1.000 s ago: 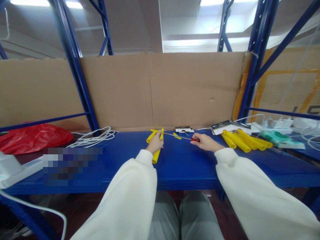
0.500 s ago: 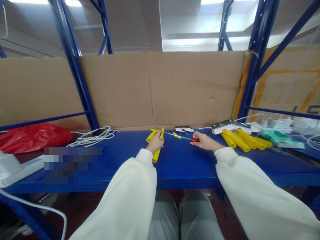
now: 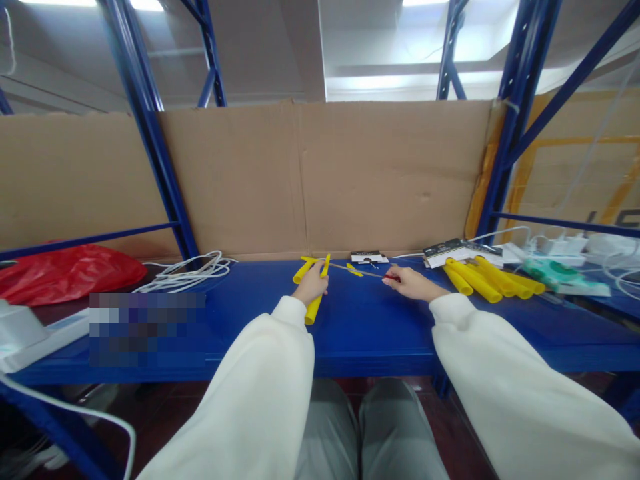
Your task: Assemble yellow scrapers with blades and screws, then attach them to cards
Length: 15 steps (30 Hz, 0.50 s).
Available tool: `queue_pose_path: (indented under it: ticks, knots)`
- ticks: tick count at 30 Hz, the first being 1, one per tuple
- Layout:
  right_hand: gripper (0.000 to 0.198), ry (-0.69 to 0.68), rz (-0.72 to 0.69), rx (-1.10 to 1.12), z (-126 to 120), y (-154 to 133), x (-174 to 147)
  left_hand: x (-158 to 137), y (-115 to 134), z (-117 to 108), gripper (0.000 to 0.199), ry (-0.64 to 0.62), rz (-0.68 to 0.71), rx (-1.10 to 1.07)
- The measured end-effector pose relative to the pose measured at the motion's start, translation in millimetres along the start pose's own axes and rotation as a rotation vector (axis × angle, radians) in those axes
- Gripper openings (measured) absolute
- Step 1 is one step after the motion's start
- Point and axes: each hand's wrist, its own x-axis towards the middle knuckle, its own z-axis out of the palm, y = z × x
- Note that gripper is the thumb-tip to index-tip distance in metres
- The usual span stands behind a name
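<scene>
My left hand [image 3: 311, 283] is closed around a yellow tube [image 3: 314, 312] that slants up from the blue tabletop. Beside it, just beyond the fingers, lies another yellow tube [image 3: 303, 272]. My right hand [image 3: 406, 283] grips the red handle of a screwdriver [image 3: 370, 274], mostly covered by the fingers. Its long thin shaft points left, and the tip reaches the yellow tube by my left fingers; the exact contact is too small to tell. A small flat yellow piece [image 3: 354, 270] lies behind the shaft.
Several yellow tubes [image 3: 480, 283] lie to the right, near black-and-white packaging [image 3: 447, 252]. A small black-and-white card [image 3: 367, 257] is at the back. Coiled white cable [image 3: 195, 272], a red bag [image 3: 85, 270] and a white power strip [image 3: 55, 333] sit left. Cardboard [image 3: 350, 180] walls the rear.
My right hand has turned slightly around the screwdriver handle, and less of the red shows. My left hand stays in place on the yellow tube.
</scene>
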Motion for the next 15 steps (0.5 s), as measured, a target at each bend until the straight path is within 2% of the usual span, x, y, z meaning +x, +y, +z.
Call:
queue_pose_path:
  ticks: [7, 15]
  knots:
    - [0.015, -0.047, 0.017, 0.079, 0, 2, 1, -2, 4, 0, 0.051, 0.007, -0.029, -0.047]
    - [0.015, -0.034, 0.047, 0.089, -3, 4, 0, -10, 14, 1, 0.056, -0.032, -0.106, -0.213]
